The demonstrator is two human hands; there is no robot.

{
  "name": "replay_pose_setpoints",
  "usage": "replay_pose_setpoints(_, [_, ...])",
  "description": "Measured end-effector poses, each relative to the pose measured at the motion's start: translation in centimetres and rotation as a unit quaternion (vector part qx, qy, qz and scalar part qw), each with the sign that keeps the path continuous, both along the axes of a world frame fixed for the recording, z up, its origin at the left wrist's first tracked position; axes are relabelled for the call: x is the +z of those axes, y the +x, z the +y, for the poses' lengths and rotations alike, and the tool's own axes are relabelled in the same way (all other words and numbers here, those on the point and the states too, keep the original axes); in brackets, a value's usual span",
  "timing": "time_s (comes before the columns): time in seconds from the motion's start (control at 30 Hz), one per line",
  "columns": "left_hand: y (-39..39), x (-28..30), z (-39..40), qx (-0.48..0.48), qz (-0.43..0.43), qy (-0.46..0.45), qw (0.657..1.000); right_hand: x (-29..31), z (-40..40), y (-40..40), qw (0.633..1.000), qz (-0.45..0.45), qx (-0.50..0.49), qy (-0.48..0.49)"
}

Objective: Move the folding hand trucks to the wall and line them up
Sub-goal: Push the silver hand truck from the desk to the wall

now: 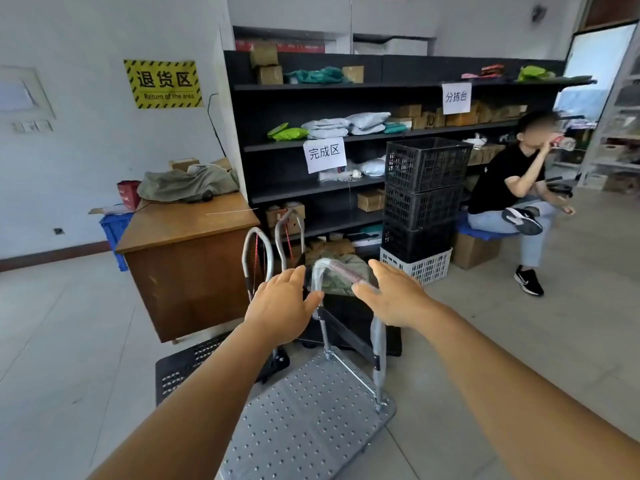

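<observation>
A folding hand truck with a silver perforated deck [304, 417] stands on the floor right in front of me; its upright plastic-wrapped handle [341, 270] rises between my hands. My left hand [284, 303] hovers open just left of the handle's top, fingers spread. My right hand [391, 296] is open too, its thumb near the handle's right end, possibly touching. Behind, a second hand truck shows a black perforated deck [183, 365] and a silver loop handle [254, 258]. A third loop handle [289, 237] stands by the shelves.
A wooden desk [187, 258] stands to the left against the white wall [86, 161]. Black shelves [346, 140] with parcels fill the back. Stacked black crates [420, 199] on a white crate sit at their foot. A person [512, 195] sits to the right.
</observation>
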State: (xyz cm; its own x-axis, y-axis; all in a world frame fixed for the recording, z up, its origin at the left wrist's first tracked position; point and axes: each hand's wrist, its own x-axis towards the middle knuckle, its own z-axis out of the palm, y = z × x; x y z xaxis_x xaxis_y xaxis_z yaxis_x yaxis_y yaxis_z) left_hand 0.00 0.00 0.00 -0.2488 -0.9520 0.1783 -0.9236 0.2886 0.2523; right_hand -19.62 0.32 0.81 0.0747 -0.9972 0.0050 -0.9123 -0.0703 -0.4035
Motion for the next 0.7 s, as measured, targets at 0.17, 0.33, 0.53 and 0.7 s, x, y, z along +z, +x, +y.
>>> replay_pose_setpoints(0.17, [-5.7,-0.9,-2.6,0.022,0.012,0.023,0.999,-0.6,-2.9,-5.3,1.0,0.002,-0.003,0.007])
replay_pose_setpoints(0.33, [-9.2,-2.3,-5.9,0.04,0.017,0.043,0.998,-2.0,-6.2,-8.5,1.0,-0.012,-0.003,0.006])
replay_pose_setpoints(0.53, [-11.8,-5.4,-11.8,0.05,0.036,0.058,0.996,-4.4,-11.4,-10.8,0.999,-0.027,0.001,0.026])
replay_pose_setpoints(0.7, [-13.3,-9.0,-17.8,0.067,0.038,0.066,0.995,-7.0,-17.7,-11.9,0.998,-0.025,0.015,0.047])
